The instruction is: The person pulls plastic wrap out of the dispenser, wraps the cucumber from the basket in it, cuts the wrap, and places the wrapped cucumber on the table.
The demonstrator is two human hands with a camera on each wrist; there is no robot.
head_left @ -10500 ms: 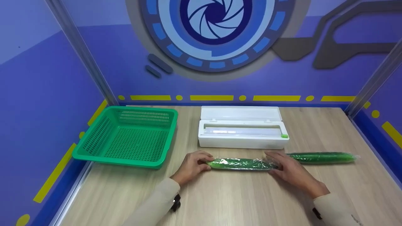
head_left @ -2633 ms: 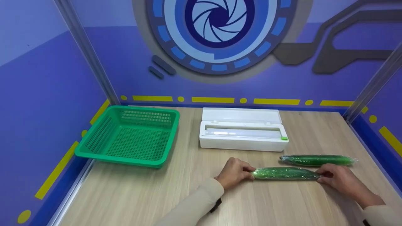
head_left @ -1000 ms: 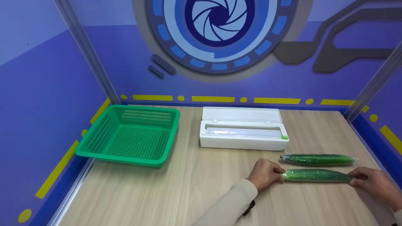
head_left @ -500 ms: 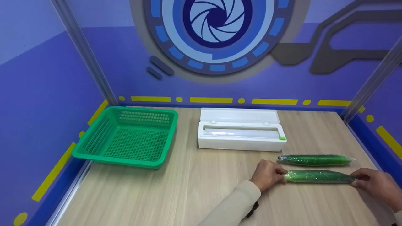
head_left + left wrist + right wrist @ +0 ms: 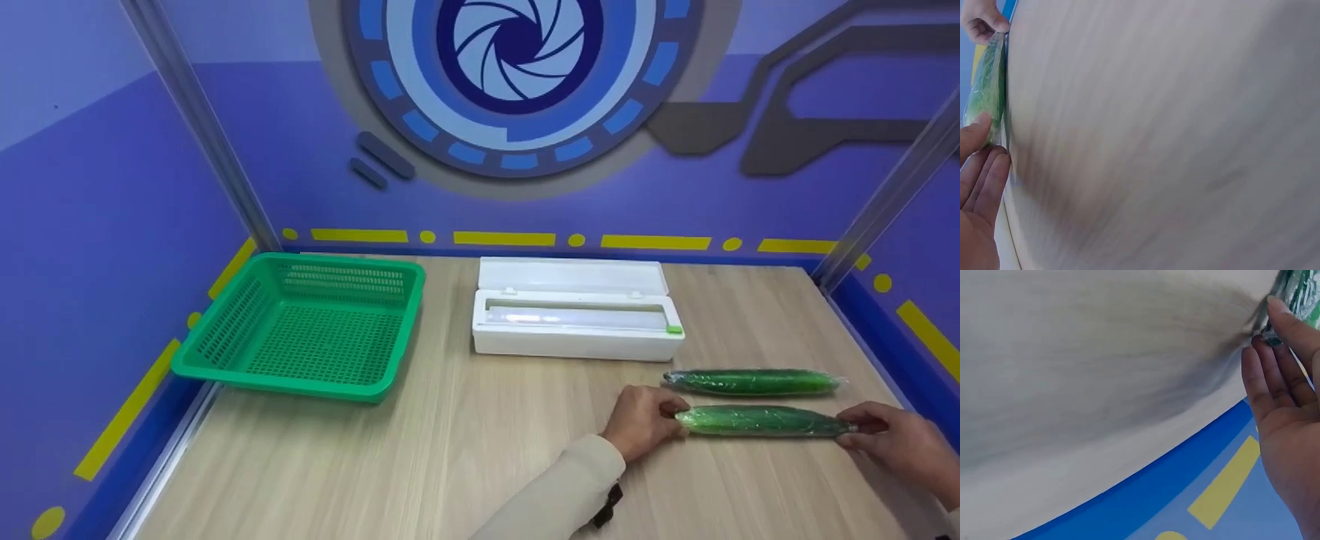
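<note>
A cucumber wrapped in clear film (image 5: 765, 421) lies crosswise at the right of the table, both its ends between my hands. My left hand (image 5: 641, 421) pinches its paler left end; in the left wrist view the thumb (image 5: 981, 125) lies over the film and the fingers are underneath. At the other end my right hand (image 5: 896, 442) pinches the darker tip, with the thumb (image 5: 1292, 323) near the gathered film in the right wrist view. Just behind it, parallel, rests a second film-wrapped cucumber (image 5: 754, 382), touched by neither hand.
A white cling film box (image 5: 577, 346) stands with its lid up, a roll inside and a green slider (image 5: 674, 330) at its right end. The green basket (image 5: 281, 382) sits at the back left. Blue panel walls (image 5: 480, 217) border the wooden table (image 5: 375, 465).
Since the oldest frame both hands have carried the held cucumber right and toward the person, from before the box to before the other cucumber. In the last half second they barely move.
</note>
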